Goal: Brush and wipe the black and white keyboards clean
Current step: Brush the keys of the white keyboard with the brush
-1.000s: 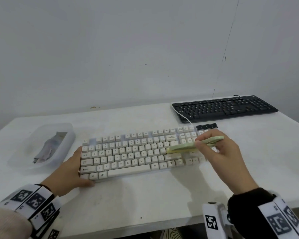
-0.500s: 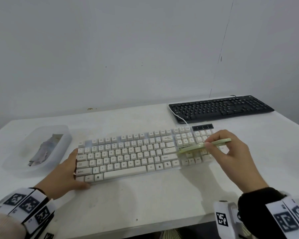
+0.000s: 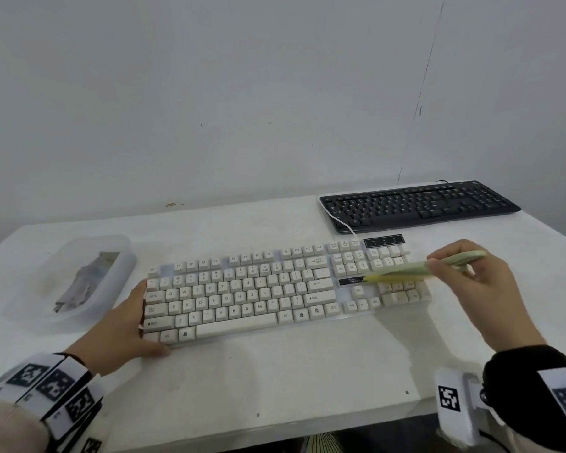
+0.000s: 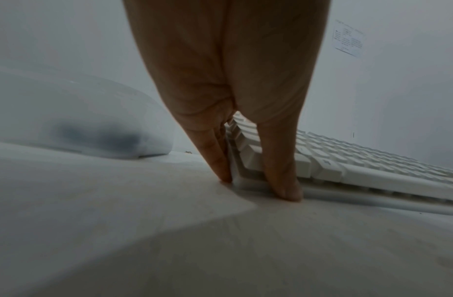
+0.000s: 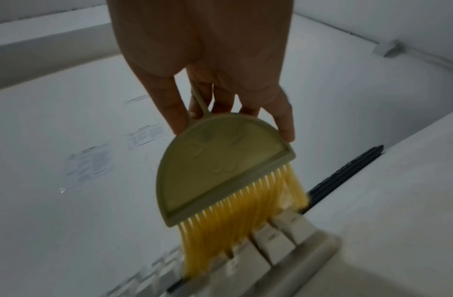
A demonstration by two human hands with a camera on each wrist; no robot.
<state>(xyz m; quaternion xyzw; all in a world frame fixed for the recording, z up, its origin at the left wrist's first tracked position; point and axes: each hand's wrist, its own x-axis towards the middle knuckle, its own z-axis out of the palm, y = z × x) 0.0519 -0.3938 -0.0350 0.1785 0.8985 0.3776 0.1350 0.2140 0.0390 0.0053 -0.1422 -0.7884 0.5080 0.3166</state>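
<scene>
The white keyboard (image 3: 242, 289) lies across the middle of the table. My left hand (image 3: 134, 322) braces its left end, with straight fingers (image 4: 215, 160) along the side edge and the thumb (image 4: 283, 180) against the front edge. My right hand (image 3: 445, 266) pinches the thin handle of a pale green brush (image 3: 406, 271) with yellow bristles (image 5: 245, 221). The bristles rest on the keys (image 5: 283, 237) above the arrow block, beside the number pad. The black keyboard (image 3: 419, 204) sits untouched at the back right.
A translucent plastic tub (image 3: 118, 256) holding a crumpled grey cloth (image 3: 82, 282) stands left of the white keyboard. The white keyboard's cable (image 3: 340, 220) runs past the black one. The table's front edge (image 3: 275, 429) is near my wrists. A wall rises behind.
The brush has swept to the right along the white keyboard, from near the Enter key to the arrow and number-pad area. My left hand has kept its hold on the left end.
</scene>
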